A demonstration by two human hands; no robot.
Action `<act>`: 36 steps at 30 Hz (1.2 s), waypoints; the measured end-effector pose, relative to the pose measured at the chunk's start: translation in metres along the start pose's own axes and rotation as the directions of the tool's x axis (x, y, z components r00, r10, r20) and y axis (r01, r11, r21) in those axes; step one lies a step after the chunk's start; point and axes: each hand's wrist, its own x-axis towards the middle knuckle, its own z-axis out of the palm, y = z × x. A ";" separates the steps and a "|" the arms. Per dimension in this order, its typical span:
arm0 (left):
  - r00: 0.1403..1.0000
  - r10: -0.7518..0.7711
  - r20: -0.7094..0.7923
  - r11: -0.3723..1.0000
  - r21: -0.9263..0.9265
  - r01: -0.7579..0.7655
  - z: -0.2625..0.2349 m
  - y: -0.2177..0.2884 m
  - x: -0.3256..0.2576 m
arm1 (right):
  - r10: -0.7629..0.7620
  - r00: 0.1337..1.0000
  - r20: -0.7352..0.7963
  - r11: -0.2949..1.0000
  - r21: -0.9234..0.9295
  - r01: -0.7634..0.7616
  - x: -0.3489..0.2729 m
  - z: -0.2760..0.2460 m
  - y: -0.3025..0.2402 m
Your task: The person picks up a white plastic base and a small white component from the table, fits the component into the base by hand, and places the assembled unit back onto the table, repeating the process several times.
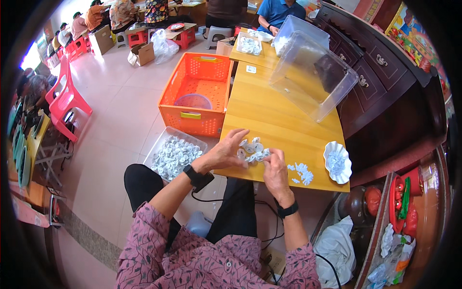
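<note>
A small heap of round white plastic parts (250, 147) lies near the front edge of the yellow wooden table (284, 111). My left hand (225, 148) curves around the heap's left side, thumb and fingers apart. At the right side of the heap, my right hand (276, 174) has its fingers closed at a white part by their tips; the grip is partly hidden. Tiny pale plastic pieces (303, 173) lie loose to the right of that hand. Farther right, a white scalloped dish (344, 178) holds more such pieces.
A clear tub (153, 156) full of white parts stands below the table's left edge, beside an orange crate (192, 118). An empty clear bin (332, 103) lies tilted on the table. Across it, a person in blue (279, 12) works. Dark drawers (385, 72) line the right.
</note>
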 end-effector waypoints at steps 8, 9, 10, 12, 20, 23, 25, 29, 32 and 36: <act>0.913 -0.107 -0.393 0.972 0.152 0.179 0.018 0.018 -0.039 | 0.179 0.973 -0.148 0.983 0.067 -0.170 -0.029 -0.007 -0.018; 0.917 -0.127 -0.378 0.970 0.147 0.195 0.024 0.020 -0.040 | 0.174 0.974 -0.148 0.984 0.067 -0.166 -0.033 -0.006 -0.022; 0.919 -0.148 -0.365 0.967 0.144 0.212 0.028 0.024 -0.040 | 0.248 0.959 -0.136 0.961 0.155 -0.227 -0.036 -0.004 -0.026; 0.905 -0.094 -0.415 0.952 0.229 0.204 0.034 0.030 -0.040 | 0.315 0.942 -0.113 0.929 0.242 -0.281 -0.043 -0.001 -0.037; 0.861 -0.031 -0.507 0.841 0.453 0.297 0.050 0.036 -0.049 | 0.447 0.894 -0.037 0.802 0.459 -0.382 -0.070 0.008 -0.049; 0.807 -0.004 -0.591 0.860 0.409 0.304 0.057 0.040 -0.060 | 0.478 0.878 -0.026 0.783 0.466 -0.412 -0.078 0.013 -0.047; 0.748 0.040 -0.663 0.920 0.316 0.231 0.059 0.044 -0.066 | 0.491 0.871 0.002 0.755 0.497 -0.427 -0.080 0.013 -0.050; 0.694 -0.392 -0.603 0.907 -0.382 0.180 0.073 0.061 -0.081 | 0.530 0.845 0.067 0.669 0.579 -0.465 -0.083 0.014 -0.063; 0.736 -0.624 -0.262 0.514 -0.847 0.134 0.072 0.068 -0.095 | 0.534 0.839 0.107 0.615 0.631 -0.472 -0.083 0.008 -0.082; 0.758 -0.629 -0.171 0.305 -0.951 0.038 0.072 0.070 -0.109 | 0.468 0.878 0.097 0.610 0.684 -0.401 -0.083 0.007 -0.096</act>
